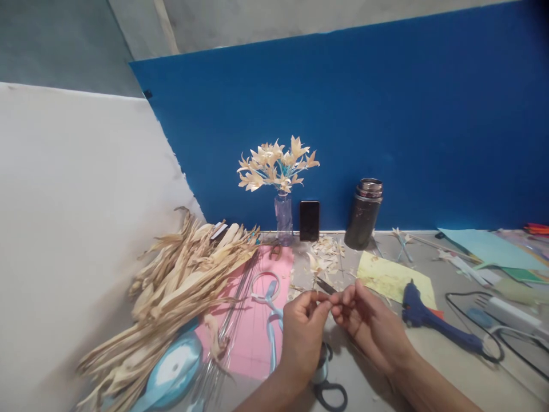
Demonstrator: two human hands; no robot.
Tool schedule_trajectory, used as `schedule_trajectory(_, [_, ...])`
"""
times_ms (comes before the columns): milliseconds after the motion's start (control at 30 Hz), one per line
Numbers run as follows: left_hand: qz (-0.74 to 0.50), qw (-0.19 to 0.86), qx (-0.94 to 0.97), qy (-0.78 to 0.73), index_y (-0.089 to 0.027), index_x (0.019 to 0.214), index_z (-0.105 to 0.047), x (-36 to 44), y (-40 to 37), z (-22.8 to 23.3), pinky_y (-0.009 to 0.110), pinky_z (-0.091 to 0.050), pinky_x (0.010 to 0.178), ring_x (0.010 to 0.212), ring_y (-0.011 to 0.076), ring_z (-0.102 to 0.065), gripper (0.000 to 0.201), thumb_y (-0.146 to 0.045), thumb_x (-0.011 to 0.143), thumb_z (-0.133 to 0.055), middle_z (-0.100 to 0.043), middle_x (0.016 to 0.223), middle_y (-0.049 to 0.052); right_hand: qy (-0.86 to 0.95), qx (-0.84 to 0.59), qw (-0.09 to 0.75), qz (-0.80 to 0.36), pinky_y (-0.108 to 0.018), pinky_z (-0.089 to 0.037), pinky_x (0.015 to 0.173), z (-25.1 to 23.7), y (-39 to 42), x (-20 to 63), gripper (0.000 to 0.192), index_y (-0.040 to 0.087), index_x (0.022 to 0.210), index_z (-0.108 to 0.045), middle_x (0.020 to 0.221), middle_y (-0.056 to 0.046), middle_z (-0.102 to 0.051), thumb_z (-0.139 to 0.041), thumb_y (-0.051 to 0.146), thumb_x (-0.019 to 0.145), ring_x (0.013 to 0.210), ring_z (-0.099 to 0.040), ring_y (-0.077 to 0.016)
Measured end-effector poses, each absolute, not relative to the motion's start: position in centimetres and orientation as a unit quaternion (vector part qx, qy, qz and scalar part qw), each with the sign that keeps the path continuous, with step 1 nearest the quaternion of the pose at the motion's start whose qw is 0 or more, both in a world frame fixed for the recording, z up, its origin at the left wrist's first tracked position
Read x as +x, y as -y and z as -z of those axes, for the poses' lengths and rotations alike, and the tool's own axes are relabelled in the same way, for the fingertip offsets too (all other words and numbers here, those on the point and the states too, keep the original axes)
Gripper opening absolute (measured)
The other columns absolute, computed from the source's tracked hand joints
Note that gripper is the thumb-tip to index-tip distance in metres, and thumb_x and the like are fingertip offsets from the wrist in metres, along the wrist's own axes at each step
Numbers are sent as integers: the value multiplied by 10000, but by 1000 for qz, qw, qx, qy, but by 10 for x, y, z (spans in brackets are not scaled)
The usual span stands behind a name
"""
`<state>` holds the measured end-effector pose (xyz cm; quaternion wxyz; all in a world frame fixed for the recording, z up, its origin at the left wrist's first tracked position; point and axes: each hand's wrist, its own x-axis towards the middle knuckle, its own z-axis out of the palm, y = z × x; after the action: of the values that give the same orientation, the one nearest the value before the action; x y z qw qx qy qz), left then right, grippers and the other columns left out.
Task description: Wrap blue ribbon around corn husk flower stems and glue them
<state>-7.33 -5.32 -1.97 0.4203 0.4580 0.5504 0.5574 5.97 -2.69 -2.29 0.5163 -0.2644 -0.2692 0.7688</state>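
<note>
Nearest, 1 pair of scissors (328, 386) lies under the wrists. Above it, 2 hands meet: the left hand (302, 332) and right hand (369, 326) each pinch 1 thin pale strip (330, 301) between thumb and fingertips, fingers closed on it over the table (429, 366). Left lie 1 heap of dried husks (180, 286) and 1 ribbon spool (174, 369); right, 1 blue glue gun (429, 317). Farther back stand 1 vase of husk flowers (281, 189), 1 phone (309, 221) and 1 dark flask (363, 214).
</note>
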Motion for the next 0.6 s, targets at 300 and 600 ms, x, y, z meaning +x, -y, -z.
schedule_trajectory(300, [-579,529,420,-457,-206,745,-527,-74,55,25,190,-259,457,465,75,-297,294,-443,817,-686,-405,520,-83,274,-338,530,-728,-189,-527,540,25,19,66,259,141,778,-717,779,-71,-731,-864,344,710,618,-634,-125])
schedule_trajectory(600, [-546,664,339,-383,-216,663,-423,-75,51,30,180,-117,369,369,32,-129,509,-632,735,-708,-267,415,-133,401,-367,517,-661,-148,-248,387,30,16,71,328,175,844,-727,568,50,-525,-796,483,757,432,-330,-38])
